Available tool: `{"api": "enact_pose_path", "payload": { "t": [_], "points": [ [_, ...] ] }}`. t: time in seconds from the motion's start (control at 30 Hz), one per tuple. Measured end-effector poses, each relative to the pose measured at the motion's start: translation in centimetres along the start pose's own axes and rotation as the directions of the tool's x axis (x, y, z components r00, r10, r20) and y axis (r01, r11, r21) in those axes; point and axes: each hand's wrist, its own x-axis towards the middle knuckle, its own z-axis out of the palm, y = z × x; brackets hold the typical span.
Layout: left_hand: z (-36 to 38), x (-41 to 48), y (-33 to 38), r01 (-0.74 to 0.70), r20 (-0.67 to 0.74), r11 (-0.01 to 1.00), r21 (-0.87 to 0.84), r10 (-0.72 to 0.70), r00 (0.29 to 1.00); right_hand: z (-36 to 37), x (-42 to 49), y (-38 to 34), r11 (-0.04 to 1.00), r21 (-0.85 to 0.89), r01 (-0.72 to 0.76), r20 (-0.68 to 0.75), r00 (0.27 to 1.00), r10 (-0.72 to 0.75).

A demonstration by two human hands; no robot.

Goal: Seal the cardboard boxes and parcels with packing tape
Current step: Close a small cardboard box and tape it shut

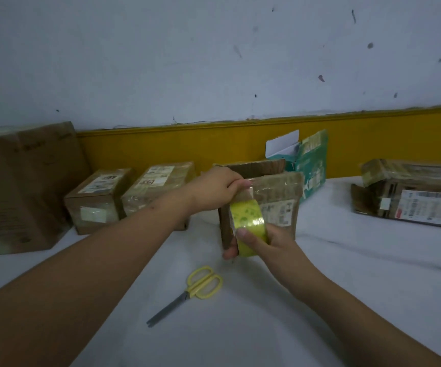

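The right grip grasps the yellow tape roll before the cardboard box; the left grip clasps the box's top edge. Scissors lie nearby.

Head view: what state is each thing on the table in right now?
Middle box: rear flap up, shiny tape on front.
Tape roll: held by right hand, strip drawn up to the box top.
Left hand: fingers grip the box's top edge.
Scissors: shut, lying loose on the cloth.
Small boxes: closed, taped.
Green box: top open, white flap up.
Right parcel: lying flat, flap loose.
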Motion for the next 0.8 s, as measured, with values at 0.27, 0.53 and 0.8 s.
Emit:
{"api": "enact_pose_path", "payload": {
  "t": [0.27,0.53,0.8],
  "points": [
    [0.5,1.2,-0.8,0.029,-0.056,0.984,-0.176,-0.039,0.998,0.8,0.4,0.6,1.000,0.031,-0.001,-0.034,0.999,0.002],
    [1.0,1.0,-1.3,-0.071,0.153,0.958,0.277,0.029,0.988,1.0,0.5,0.6,0.991,0.129,-0.041,-0.002,0.999,0.042],
    [2.5,1.1,-1.6,-0.216,0.126,0.708,0.673,0.179,0.976,1.5,1.0,1.7,0.988,0.066,-0.137,-0.004,0.990,0.138]
  ]
}}
